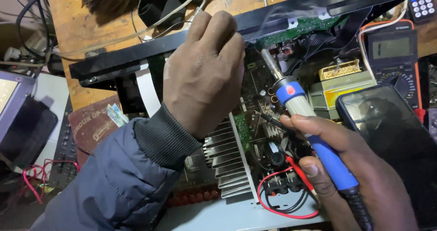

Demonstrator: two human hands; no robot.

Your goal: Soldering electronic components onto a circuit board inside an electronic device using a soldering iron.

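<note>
Soldering iron (298,104) in right hand (359,176) (over circuit board (255,83))

Worn wooden workbench (91,35) carrying opened amplifier chassis (255,213) centre, multimeter (393,58) upper right, cables (41,12) upper left.

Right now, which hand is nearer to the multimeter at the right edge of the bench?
Right. The right hand holds the blue soldering iron just below-left of the multimeter; the left hand is fisted over the circuit board, farther left.

Looks like an electronics repair workshop. There's a soldering iron (314,135) over an opened amplifier chassis (255,135), a multimeter (393,60), and loose cables (41,17) all over the scuffed wooden bench (91,35).
</note>
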